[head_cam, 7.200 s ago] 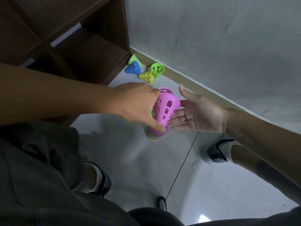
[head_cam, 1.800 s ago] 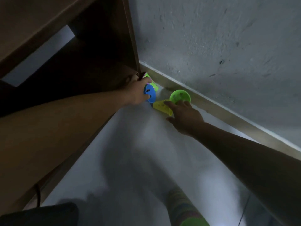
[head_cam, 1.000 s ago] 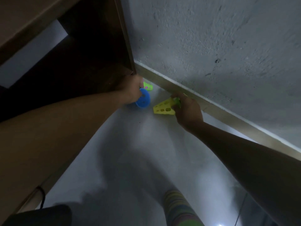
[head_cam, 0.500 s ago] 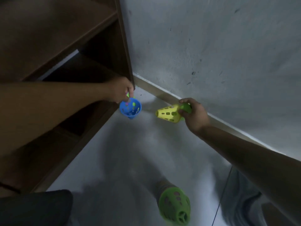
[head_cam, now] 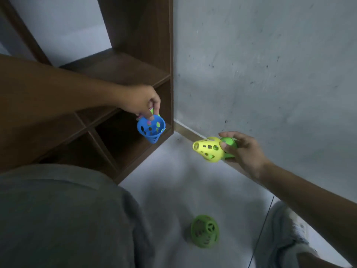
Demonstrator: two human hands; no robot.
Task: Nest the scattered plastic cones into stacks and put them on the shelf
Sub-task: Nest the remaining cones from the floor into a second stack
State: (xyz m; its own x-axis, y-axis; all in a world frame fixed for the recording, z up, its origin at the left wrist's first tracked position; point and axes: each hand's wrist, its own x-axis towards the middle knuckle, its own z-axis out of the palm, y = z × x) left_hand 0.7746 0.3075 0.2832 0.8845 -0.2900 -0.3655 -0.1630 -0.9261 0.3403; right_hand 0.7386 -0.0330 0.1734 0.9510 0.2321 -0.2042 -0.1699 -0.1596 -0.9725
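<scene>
My left hand pinches the rim of a blue perforated cone, tip down, in front of the shelf's right post; a light green cone peeks out behind it. My right hand grips a yellow cone lying sideways, tip to the left, with a green cone tucked behind it in the same grip. A stack of cones topped by a green one stands on the floor below, between my legs.
The brown wooden shelf with open compartments fills the upper left. A grey wall and its skirting run along the right. My grey-clad knee covers the lower left; my shoe is at the lower right on the white floor.
Both hands have lifted off the floor with their cones and drawn back from the corner. The view has pulled up, so more of the shelf shows.
</scene>
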